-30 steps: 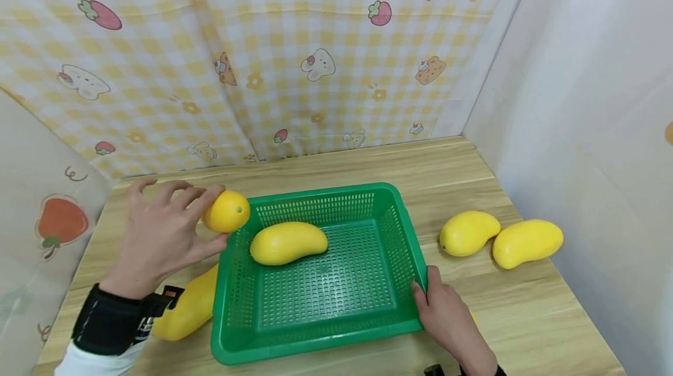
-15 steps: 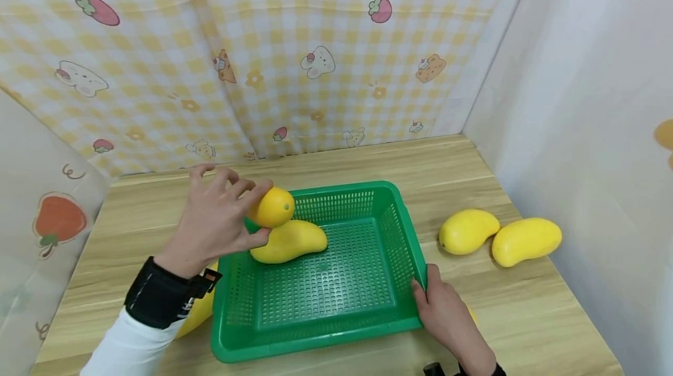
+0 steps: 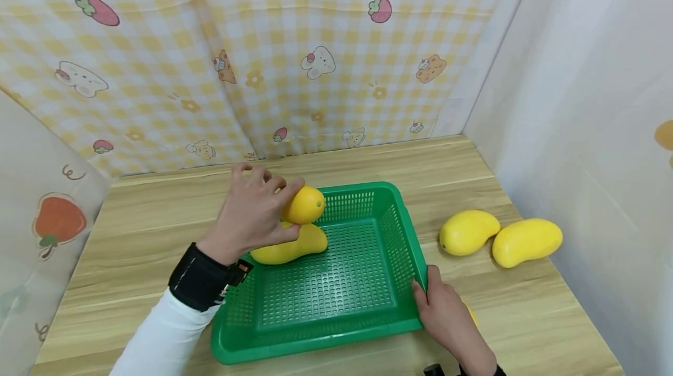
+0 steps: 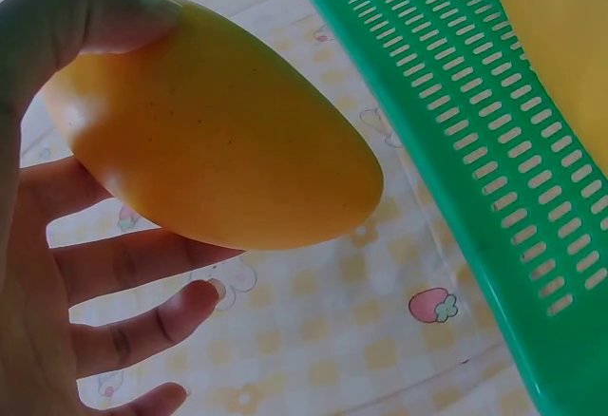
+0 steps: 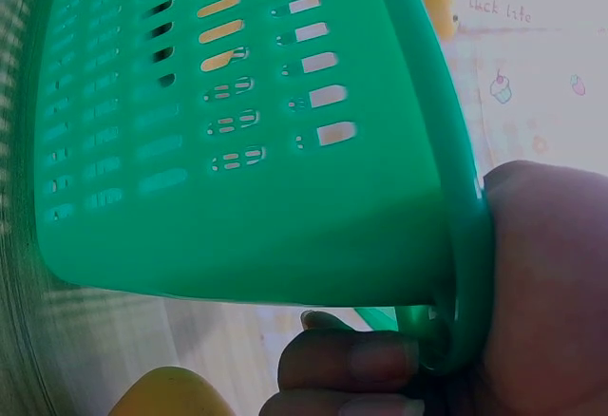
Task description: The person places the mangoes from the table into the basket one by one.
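My left hand point(image 3: 252, 212) pinches a yellow-orange mango point(image 3: 306, 205) between thumb and fingers, above the back left part of a green plastic basket point(image 3: 328, 338). Its other fingers are spread apart, as the left wrist view shows. Below it inside the basket lies another yellow mango point(image 3: 314, 240), partly covered by the hand. With my right hand point(image 3: 447, 313) I grip the basket's right rim near the front corner. In the right wrist view, the thumb is on one side of the rim point(image 5: 465, 217) and curled fingers are on the other.
Two yellow mangoes, a nearer-left one point(image 3: 468, 232) and a farther-right one point(image 3: 527, 243), lie on the wooden table point(image 3: 526, 317) right of the basket. Another mango point(image 3: 471, 313) is mostly hidden behind the right hand. A checked cloth point(image 3: 336, 113) hangs behind the table.
My left hand has carried the mango rightward, from beside the basket's left rim to over its inside. The forearm now hides a mango left of the basket. The right hand and basket stay put.
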`<state>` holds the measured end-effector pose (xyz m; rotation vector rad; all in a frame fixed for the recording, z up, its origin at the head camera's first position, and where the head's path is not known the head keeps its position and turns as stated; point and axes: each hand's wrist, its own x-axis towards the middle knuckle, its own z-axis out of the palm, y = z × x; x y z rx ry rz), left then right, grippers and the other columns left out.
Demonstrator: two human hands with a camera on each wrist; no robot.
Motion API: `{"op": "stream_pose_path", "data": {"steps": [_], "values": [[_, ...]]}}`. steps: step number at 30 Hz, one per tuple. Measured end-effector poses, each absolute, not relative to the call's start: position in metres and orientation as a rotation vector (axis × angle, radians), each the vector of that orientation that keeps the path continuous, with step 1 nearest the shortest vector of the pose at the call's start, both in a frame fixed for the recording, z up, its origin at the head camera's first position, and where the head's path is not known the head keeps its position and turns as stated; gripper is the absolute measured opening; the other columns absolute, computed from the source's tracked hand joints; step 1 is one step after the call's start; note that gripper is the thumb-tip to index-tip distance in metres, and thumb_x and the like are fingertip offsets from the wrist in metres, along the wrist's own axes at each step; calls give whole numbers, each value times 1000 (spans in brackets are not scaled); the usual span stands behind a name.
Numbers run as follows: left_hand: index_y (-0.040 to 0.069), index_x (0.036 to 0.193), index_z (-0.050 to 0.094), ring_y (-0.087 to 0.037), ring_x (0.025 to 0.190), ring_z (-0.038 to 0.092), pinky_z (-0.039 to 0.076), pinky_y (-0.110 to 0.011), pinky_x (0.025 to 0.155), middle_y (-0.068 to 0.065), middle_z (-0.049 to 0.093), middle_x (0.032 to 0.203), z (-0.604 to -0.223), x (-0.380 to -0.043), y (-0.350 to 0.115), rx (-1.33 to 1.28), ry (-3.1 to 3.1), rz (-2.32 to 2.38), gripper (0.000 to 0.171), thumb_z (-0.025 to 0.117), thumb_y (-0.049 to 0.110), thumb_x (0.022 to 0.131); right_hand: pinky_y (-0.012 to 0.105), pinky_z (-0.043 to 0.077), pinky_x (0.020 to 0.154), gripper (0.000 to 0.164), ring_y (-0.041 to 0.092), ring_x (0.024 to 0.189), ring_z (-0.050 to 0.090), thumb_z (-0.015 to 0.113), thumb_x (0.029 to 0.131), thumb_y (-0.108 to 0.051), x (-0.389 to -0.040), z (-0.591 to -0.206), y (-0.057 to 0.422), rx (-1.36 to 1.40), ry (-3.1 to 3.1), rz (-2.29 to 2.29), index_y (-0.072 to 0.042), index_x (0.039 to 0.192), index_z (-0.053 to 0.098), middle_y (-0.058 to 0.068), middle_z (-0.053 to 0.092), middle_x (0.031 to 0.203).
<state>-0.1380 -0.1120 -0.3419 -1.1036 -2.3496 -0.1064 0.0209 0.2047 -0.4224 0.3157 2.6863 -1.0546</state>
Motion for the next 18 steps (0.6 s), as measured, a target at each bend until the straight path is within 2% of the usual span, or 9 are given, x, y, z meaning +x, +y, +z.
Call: {"op": "stream_pose_path", "data": {"steps": [11, 18], "values": [[13, 113, 61, -32, 72, 52, 37, -53, 72, -10, 60, 78, -357, -143, -87, -1149, -2364, -35, 60, 64, 52, 67, 30, 41, 48, 31, 13, 55, 51, 49, 100, -17, 20, -424, 205, 304, 2697, -1057, 3, 122, 40, 5, 54, 70], [9, 120, 57, -28, 72, 53, 45, -41, 69, -11, 57, 83, -362, -140, -73, -1210, -2469, -132, 62, 68, 42, 69, 30, 42, 48, 30, 13, 55, 51, 49, 101, -18, 20, -422, 205, 308, 2698, -1054, 2, 122, 41, 5, 54, 71]]}}
